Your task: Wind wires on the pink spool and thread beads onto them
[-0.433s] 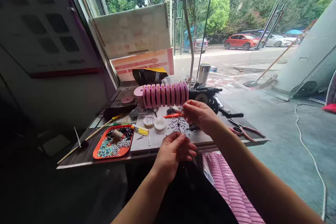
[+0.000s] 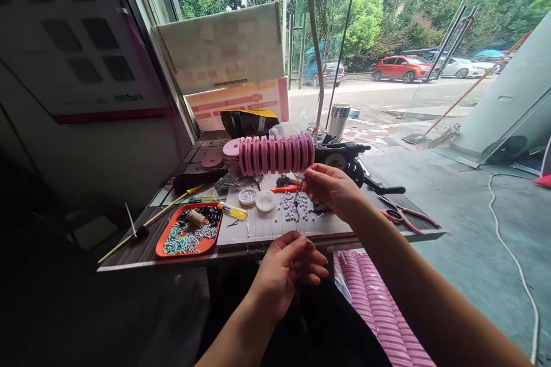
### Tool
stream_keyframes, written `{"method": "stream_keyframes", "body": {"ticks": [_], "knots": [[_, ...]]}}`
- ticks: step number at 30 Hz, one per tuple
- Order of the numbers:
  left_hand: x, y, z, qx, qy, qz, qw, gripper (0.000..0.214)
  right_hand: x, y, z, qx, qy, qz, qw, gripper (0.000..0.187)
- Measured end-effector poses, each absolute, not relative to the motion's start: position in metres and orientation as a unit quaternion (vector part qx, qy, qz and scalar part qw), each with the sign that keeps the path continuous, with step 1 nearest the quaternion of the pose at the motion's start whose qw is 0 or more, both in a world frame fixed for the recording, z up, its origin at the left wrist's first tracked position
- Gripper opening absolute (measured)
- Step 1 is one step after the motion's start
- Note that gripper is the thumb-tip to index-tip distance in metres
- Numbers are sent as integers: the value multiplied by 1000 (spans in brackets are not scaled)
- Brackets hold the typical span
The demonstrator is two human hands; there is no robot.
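My left hand point(image 2: 289, 266) is in front of the table edge, thumb and forefinger pinched together, the other fingers loosely curled. Higher and to the right, my right hand point(image 2: 329, 186) also pinches with thumb and forefinger, near the end of a roller of pink spools point(image 2: 275, 155). A thin line, barely visible, seems to run between the two pinches. Small dark pieces point(image 2: 297, 200) show between the hands, over scattered pale beads point(image 2: 289, 205) on a light board point(image 2: 235, 236). Behind the beads is an orange-handled tool point(image 2: 284, 188).
An orange tray point(image 2: 161, 243) holds beads and a cork-coloured spool. A round dish of beads point(image 2: 247, 196) and a white disc point(image 2: 265, 201) sit on the board. Scissors point(image 2: 392, 213) and pink-handled pliers point(image 2: 415, 221) lie right, beside a black crank handle point(image 2: 390, 190). Pink rolls point(image 2: 374, 298) stand below.
The whole view has shifted slightly. My left hand has dropped a little, away from the board, and the gap between my hands is wider. Both pinches stay closed.
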State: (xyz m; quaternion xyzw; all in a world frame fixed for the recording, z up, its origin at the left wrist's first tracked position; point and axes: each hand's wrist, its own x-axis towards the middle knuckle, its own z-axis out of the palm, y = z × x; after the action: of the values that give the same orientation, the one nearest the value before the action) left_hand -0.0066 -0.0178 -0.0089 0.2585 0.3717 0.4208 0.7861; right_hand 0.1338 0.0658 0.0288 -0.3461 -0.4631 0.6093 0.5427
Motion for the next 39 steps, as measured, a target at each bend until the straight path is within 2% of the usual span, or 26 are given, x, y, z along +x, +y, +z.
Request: {"method": "stream_keyframes", "body": {"ticks": [12,19,34,39], "knots": [[-12,-28,-22,226,353,436,796,31,134,68,27,-348,-465,603,547,39],[-14,-35,-21,186,371,434,800,20,135,67,26,-342,-467,602,550,36],[-16,-41,-28,182,369,434,802,27,134,67,26,-337,-465,604,553,37],[-15,-42,-28,184,368,431,804,22,134,66,26,-342,-465,601,553,36]]}}
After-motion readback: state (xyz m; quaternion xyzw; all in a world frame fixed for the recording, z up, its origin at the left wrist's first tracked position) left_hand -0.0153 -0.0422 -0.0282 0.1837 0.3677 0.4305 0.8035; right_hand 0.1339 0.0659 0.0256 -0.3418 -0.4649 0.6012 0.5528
